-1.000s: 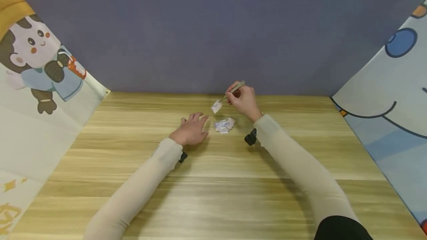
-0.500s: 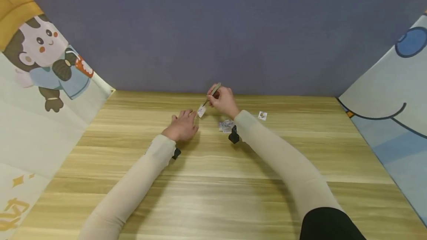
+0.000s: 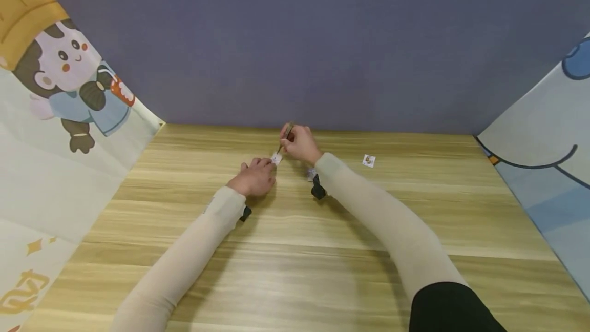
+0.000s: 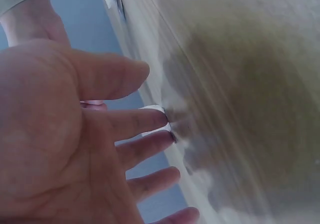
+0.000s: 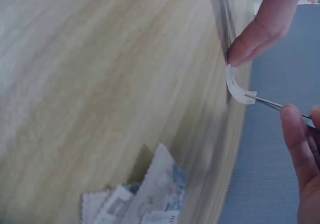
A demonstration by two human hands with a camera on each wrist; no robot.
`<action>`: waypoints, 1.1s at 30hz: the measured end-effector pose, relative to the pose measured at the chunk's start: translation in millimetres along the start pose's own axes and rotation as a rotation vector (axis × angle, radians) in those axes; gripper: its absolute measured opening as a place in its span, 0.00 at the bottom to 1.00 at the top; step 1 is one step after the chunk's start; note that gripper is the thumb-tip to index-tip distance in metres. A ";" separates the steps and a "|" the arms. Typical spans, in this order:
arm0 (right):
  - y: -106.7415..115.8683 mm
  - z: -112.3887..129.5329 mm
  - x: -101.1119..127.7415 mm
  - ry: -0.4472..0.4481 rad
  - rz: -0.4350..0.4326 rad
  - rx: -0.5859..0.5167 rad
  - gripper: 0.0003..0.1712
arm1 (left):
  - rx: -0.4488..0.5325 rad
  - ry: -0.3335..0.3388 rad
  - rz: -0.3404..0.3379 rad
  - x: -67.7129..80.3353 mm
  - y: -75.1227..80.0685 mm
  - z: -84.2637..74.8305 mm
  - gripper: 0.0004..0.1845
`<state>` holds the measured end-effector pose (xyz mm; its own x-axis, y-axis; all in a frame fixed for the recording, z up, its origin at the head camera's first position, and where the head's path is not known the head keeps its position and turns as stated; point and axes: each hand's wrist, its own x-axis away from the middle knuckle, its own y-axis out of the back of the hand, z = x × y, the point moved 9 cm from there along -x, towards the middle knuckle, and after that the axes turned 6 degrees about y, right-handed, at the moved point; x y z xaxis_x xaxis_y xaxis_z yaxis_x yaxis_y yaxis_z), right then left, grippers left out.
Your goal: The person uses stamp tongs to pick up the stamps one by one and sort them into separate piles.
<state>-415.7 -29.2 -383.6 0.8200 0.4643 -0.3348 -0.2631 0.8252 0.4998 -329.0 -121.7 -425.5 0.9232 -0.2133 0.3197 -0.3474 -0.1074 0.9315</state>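
Note:
Between thumb and fingers my right hand pinches slim metal tweezers. Their tips grip one end of a small postage stamp, which bends up from the wooden table. My left hand lies palm down with its fingers extended, and fingertips press the stamp's other end. From the left wrist view, the stamp's pale face shows behind two of those fingers. A small pile of stamps with toothed edges lies below my right wrist, partly hidden in the head view.
One more printed stamp lies by itself to the right of my right hand. The wooden table ends at a grey-blue partition. Cartoon-printed panels stand at both sides.
My right hand has carried the stamp in the tweezers leftward and down to my left fingertips, which now press it. The lone stamp at right has come into view from behind the right arm.

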 end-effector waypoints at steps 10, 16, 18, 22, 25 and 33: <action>1.1 -5.5 4.8 -0.016 -0.006 0.060 0.04 | -0.031 -0.014 -0.005 2.2 0.7 -6.0 0.28; 9.1 -5.8 7.2 -0.005 -0.037 0.106 0.04 | -0.045 -0.004 0.000 1.2 -1.2 -5.9 0.28; 14.1 -4.0 9.0 -0.010 -0.030 0.111 0.02 | -0.038 0.001 0.001 1.0 -1.7 -4.9 0.29; 30.6 5.2 13.8 -0.005 -0.001 0.138 0.02 | -0.018 0.008 -0.002 3.0 -1.1 -2.1 0.31; 48.1 11.9 20.7 0.011 0.003 0.176 0.03 | -0.013 0.007 -0.009 4.6 -0.6 -0.7 0.31; 87.1 -11.2 50.0 -0.007 0.020 0.145 0.02 | 0.007 -0.042 -0.064 -3.7 3.9 -21.5 0.31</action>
<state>-403.3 69.4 -365.7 0.8191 0.4774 -0.3179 -0.2038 0.7604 0.6167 -330.2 -100.5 -419.3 0.9358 -0.2460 0.2523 -0.2897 -0.1293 0.9484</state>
